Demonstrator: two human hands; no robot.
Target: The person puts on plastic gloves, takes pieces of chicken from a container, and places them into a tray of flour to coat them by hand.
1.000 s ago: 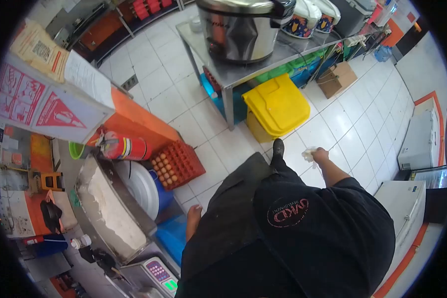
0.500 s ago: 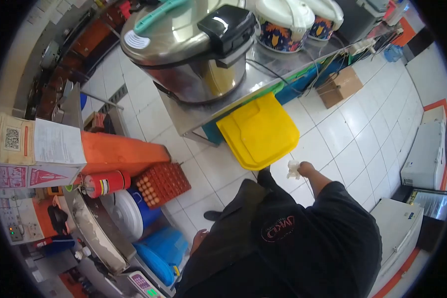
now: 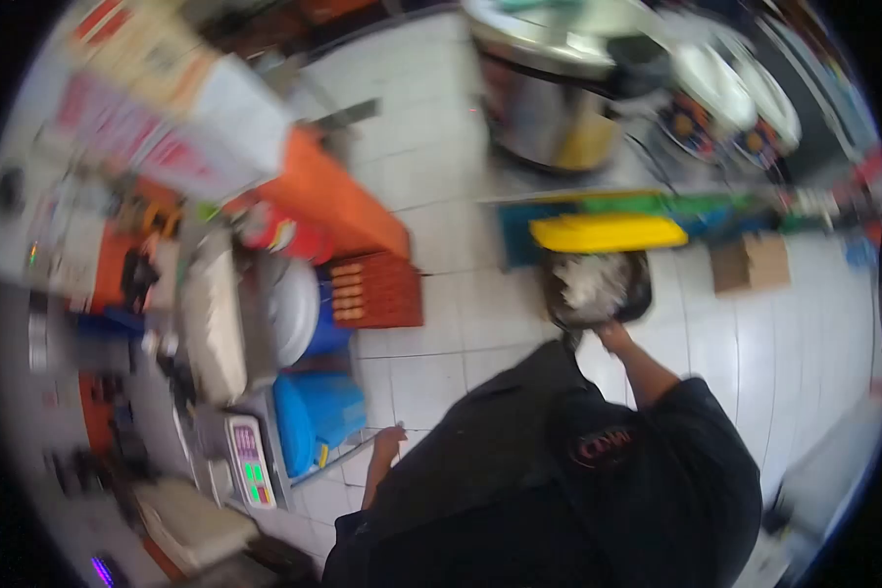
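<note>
Reaching your right hand (image 3: 613, 338) to near edge of bin (image 3: 643, 296); blur hides its grip, cannot tell whether holding. Crumpled whitish material (image 3: 594, 282) shows at bin opening, below raised yellow lid (image 3: 608, 233). Your left hand (image 3: 389, 440) hangs near blue tub (image 3: 333, 407), finger spread unclear.
</note>
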